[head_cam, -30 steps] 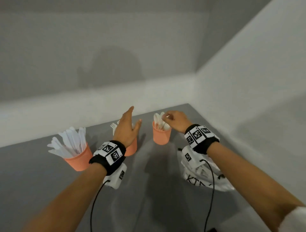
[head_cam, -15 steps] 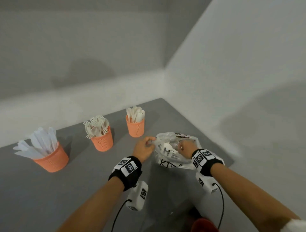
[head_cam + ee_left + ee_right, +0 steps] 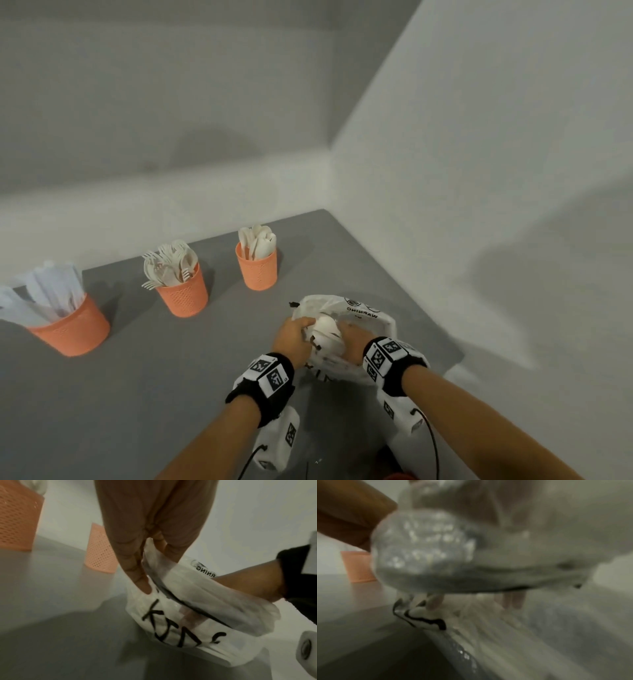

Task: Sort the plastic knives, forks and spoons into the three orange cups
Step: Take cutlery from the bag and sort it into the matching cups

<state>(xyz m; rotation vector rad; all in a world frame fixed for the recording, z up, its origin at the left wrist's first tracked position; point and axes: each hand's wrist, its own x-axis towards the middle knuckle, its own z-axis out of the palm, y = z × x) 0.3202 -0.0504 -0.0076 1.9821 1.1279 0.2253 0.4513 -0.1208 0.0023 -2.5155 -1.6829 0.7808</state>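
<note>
Three orange cups stand in a row in the head view: one of knives [image 3: 70, 329], one of forks [image 3: 185, 296], one of spoons [image 3: 258, 272]. A clear plastic bag [image 3: 371, 317] with black lettering lies on the grey table [image 3: 144, 383] near the right wall. My left hand [image 3: 303, 327] pinches the bag's rim; the left wrist view shows its fingers [image 3: 135, 566] closed on the film [image 3: 197, 601]. My right hand [image 3: 346, 334] is inside the bag's mouth with its fingers hidden. The right wrist view is blurred by the plastic bag [image 3: 426, 545].
White walls meet in a corner behind the cups and close off the table's right side [image 3: 479, 205]. Cables run from both wrist units [image 3: 277, 442] toward the near edge. A red object [image 3: 394, 476] peeks in at the bottom.
A second ago my right hand was at the spoon cup and my left hand was open by the fork cup. Both came back to the bag, and the right hand has gone deeper in.
</note>
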